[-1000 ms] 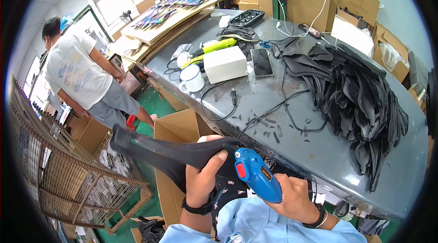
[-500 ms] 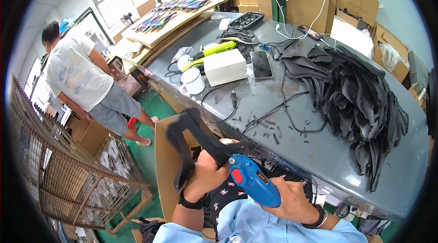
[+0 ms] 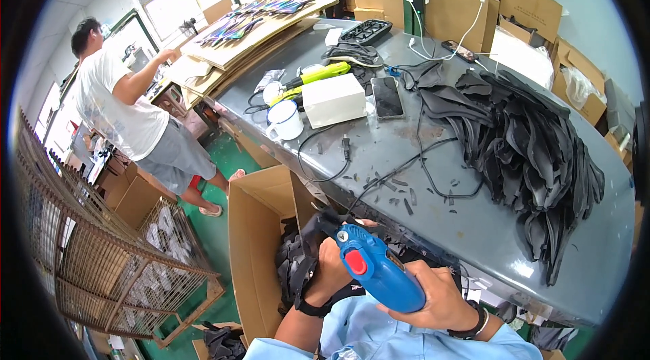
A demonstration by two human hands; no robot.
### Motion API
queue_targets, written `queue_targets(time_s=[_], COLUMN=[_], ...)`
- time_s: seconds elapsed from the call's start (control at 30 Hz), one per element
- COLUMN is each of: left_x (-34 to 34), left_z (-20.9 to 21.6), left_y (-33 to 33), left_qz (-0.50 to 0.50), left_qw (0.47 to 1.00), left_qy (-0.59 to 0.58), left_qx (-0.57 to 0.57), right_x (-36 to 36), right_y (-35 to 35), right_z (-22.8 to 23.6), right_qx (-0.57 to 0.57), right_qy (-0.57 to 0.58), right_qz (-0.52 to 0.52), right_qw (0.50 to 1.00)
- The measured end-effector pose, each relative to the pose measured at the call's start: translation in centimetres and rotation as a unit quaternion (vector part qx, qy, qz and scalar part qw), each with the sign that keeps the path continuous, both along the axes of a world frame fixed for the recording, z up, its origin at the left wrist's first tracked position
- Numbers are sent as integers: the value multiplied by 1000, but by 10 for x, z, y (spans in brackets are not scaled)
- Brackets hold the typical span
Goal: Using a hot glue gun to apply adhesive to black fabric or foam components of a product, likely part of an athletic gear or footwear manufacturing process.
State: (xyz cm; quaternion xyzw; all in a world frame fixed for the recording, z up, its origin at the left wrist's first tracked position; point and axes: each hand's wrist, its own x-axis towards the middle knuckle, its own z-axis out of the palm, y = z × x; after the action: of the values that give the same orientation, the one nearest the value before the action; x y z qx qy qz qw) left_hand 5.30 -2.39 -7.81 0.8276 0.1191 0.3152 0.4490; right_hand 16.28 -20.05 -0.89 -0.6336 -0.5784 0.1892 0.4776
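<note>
R hand point(image 3: 439, 297) wraps blue tool point(image 3: 387, 272); L hand point(image 3: 330, 268) pinches blk pc point(image 3: 315, 228), shape unclear.

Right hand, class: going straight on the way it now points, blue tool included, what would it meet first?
Probably the black piece by the left hand, just beyond the blue tool; depth there is unclear, so they may be touching.

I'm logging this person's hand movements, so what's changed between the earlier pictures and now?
The left hand has shifted slightly right; the black material there no longer stretches out leftward, only a short part showing by the blue tool. The co-worker has raised an arm toward the stacked boards. The right hand still holds the tool; the black pile stayed put.
</note>
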Motion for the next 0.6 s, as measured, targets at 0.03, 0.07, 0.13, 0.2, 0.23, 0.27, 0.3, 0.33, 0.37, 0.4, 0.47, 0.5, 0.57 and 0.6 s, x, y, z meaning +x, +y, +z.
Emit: queue_targets(time_s=[0.03, 0.07, 0.13, 0.2, 0.23, 0.27, 0.3, 0.33, 0.37, 0.4, 0.47, 0.5, 0.57, 0.6], left_x=[-4, -8, -10, -11, -13, -15, -14, -10, -3, 9, 27, 28, 17, 15], left_z=[1, 2, 3, 15, 28, 33, 46, 42, 41, 46, 53, 46, 46, 50], left_y=[-2, -5, -13, -23, -27, -29, -38, -35, -31, -33, -23, -10, 4, 3], left_qz=[-27, -25, -97, -101, -128, -160, -172, -181, -191, -120, -6, 53, 61, 116], left_qw=[999, 999, 951, 926, 872, 842, 827, 814, 796, 782, 777, 785, 838, 841], left_qy=[-19, -19, 25, 52, 53, 29, -14, -84, -152, -268, -428, -464, -402, -381], left_qx=[17, 17, -292, -359, -470, -514, -536, -546, -554, -550, -463, -406, -365, -367], right_x=[1, 1, 0, 0, 2, 2, 3, 1, 0, -3, -4, -4, -3, 0], right_y=[0, 1, 1, 2, 4, 6, 6, 6, 5, 4, 2, 2, -1, -3], right_z=[2, 2, 2, 0, -4, -7, -9, -12, -15, -14, -10, -9, -15, -15], right_qx=[6, 12, 34, 55, 41, 28, 28, 23, 17, 2, 6, 13, 19, -7], right_qy=[-4, -8, -47, -88, -58, -28, -28, -22, -16, 2, -17, -38, -26, -59], right_qz=[2, 5, -40, -90, -111, -128, -126, -74, -26, 0, 33, 65, 59, 23], right_qw=[1000, 1000, 998, 990, 991, 991, 991, 997, 999, 1000, 999, 997, 998, 998])
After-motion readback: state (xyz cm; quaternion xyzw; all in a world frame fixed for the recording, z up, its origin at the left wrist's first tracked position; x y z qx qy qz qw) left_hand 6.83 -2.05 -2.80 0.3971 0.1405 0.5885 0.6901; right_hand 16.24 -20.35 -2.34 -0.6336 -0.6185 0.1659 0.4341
